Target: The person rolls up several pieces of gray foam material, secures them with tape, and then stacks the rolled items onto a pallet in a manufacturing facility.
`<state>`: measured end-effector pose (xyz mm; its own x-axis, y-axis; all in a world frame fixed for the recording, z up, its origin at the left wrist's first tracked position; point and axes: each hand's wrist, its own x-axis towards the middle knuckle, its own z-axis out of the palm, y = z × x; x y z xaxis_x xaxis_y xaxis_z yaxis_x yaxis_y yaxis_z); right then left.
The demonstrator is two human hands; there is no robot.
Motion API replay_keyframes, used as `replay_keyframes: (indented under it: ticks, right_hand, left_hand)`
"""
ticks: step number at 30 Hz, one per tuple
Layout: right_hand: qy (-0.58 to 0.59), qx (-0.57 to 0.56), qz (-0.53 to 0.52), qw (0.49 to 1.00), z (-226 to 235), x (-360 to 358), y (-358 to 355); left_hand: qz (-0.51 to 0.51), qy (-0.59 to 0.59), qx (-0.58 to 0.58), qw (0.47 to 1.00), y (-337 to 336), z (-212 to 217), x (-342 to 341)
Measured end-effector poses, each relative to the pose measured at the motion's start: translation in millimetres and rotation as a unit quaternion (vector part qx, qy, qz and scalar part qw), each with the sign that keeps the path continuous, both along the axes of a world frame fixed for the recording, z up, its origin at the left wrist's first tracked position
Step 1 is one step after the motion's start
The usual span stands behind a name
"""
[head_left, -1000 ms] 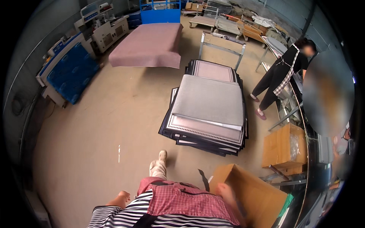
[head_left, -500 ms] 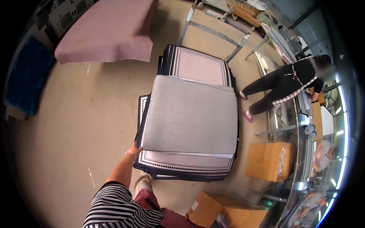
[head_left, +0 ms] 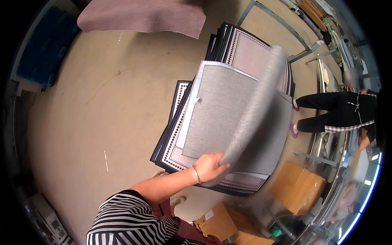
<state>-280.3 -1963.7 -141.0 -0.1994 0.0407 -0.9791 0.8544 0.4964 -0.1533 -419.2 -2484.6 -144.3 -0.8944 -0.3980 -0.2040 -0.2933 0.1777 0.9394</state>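
Observation:
My left hand (head_left: 211, 165), with a bangle at the wrist, is closed on the near edge of a grey mat (head_left: 257, 110). The mat is lifted and curled over toward the right, blurred along its raised fold. Beneath it lies another grey piece (head_left: 220, 106) with a white border, on a stack of pale mats (head_left: 173, 151) with dark edges and a dotted border pattern. A second pile of bordered mats (head_left: 249, 55) adjoins at the far side. My right hand does not show.
A metal frame (head_left: 281, 22) stands behind the pile. On the right another person (head_left: 326, 110) stands at a workbench. Cardboard boxes (head_left: 300, 185) sit at the near right. A pink cloth-covered surface (head_left: 143, 16) is at the far left, beside a blue piece (head_left: 49, 45).
My left hand has moved right, raising the grey mat's left edge and folding it over to the right. A white-bordered grey piece now shows beneath. The whole view has shifted and turned.

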Motion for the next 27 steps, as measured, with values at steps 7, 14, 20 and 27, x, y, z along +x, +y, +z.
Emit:
replay_keyframes:
  ticks: [7,14,20,27]
  right_hand:
    - [0.004,-0.015,-0.041,0.999,-7,-11,32]
    - [0.0,0.041,-0.013,0.999,-2,21,20]
    - [-0.003,0.056,-0.028,0.998,7,41,19]
    - [-0.002,0.048,-0.005,0.999,13,49,25]
  left_hand:
    - [0.222,-0.159,0.411,0.87,-96,-176,69]
    - [0.173,-0.231,0.534,0.795,-108,-279,99]
    - [0.163,-0.243,0.539,0.79,-97,-264,84]
    - [0.198,-0.256,0.469,0.822,-95,-277,95]
